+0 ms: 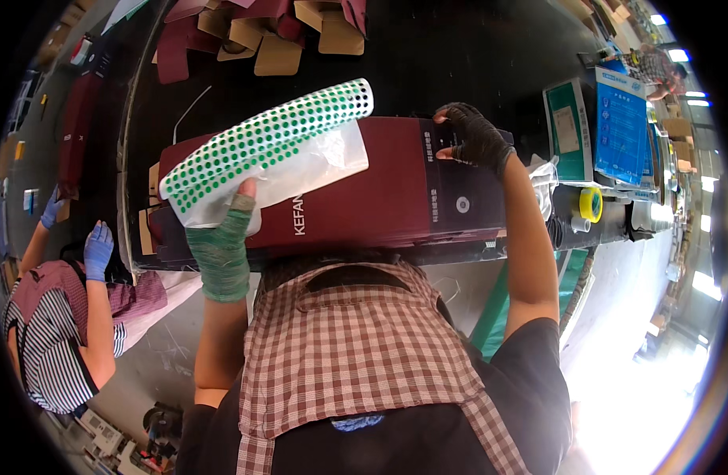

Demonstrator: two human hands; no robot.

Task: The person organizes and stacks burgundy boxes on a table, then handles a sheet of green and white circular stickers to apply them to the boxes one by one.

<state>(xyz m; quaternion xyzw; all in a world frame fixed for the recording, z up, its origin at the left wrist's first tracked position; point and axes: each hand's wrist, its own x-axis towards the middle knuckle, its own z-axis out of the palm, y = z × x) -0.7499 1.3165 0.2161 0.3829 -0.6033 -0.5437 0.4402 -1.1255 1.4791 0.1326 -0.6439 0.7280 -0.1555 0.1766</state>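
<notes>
My left hand, in a greenish wrap or glove, grips a curled sheet of round green stickers on white backing by its lower edge, thumb on top. Part of the sheet's plain, shiny backing shows. Beneath it lies a long maroon cardboard box with a dark right end and pale print. Over that dark end is my right hand, in a dark glove, thumb and fingers apart. Whether its fingertips touch the box I cannot tell. The sheet hides the box's upper left part.
Folded maroon-and-brown cartons lie at the far side of the black table. On the right stand blue and green packs and a yellow tape roll. At left, a person with blue gloves works beside another maroon box.
</notes>
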